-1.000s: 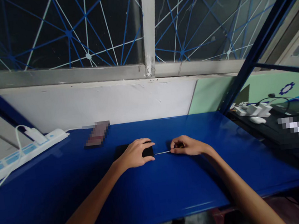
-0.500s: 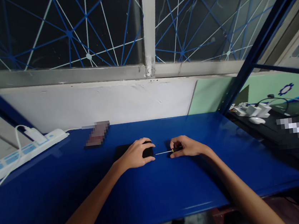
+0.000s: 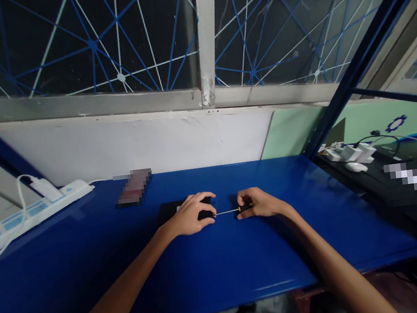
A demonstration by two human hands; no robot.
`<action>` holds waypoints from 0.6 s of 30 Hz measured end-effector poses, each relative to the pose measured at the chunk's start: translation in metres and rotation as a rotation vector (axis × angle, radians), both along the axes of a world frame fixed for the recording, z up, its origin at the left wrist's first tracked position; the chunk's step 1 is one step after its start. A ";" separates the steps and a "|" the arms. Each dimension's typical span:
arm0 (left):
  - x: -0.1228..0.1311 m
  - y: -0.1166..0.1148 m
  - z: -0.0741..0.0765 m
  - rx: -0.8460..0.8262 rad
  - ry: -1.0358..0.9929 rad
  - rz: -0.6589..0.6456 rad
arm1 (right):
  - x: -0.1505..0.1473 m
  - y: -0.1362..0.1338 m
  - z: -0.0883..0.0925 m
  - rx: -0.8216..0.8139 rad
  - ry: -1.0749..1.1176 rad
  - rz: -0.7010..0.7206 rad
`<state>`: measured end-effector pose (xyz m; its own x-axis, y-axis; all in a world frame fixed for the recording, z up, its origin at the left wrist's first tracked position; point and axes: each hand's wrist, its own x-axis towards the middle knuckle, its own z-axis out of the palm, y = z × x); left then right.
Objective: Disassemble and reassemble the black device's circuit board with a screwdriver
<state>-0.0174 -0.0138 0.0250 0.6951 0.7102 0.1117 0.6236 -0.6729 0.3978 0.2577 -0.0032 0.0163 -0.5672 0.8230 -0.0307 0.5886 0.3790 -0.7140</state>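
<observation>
My left hand [image 3: 190, 215] rests over a flat black box-shaped object [image 3: 204, 214], thumb and fingers curled round its right end. Much of that object is hidden under the hand; its exact kind does not show. In my right hand [image 3: 256, 203] is a screwdriver [image 3: 245, 207] with a black and yellow handle, pinched between thumb and fingers. The thin metal shaft points left, and its tip is at the object's right end, beside my left index finger and thumb. Whether the tip touches the object or a fingertip, I cannot tell.
Both hands work over a blue table [image 3: 221, 265]. A white power strip [image 3: 30, 214] with a plugged-in charger lies at the left. A blurred-out flat item [image 3: 134, 187] lies behind my left hand. White adapters [image 3: 359, 153] and cables sit on a dark surface at the right.
My left index finger has come down toward the screwdriver's tip. The tip has shifted slightly left. A tiny dark speck now shows on the table between my hands.
</observation>
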 end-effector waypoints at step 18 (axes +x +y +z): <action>-0.001 0.001 -0.005 0.035 -0.023 -0.022 | 0.002 0.000 0.004 0.012 -0.036 -0.005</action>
<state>-0.0185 -0.0128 0.0203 0.7073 0.6903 0.1525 0.5997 -0.7001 0.3876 0.2601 -0.0031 0.0200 -0.5619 0.8261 -0.0415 0.6158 0.3843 -0.6879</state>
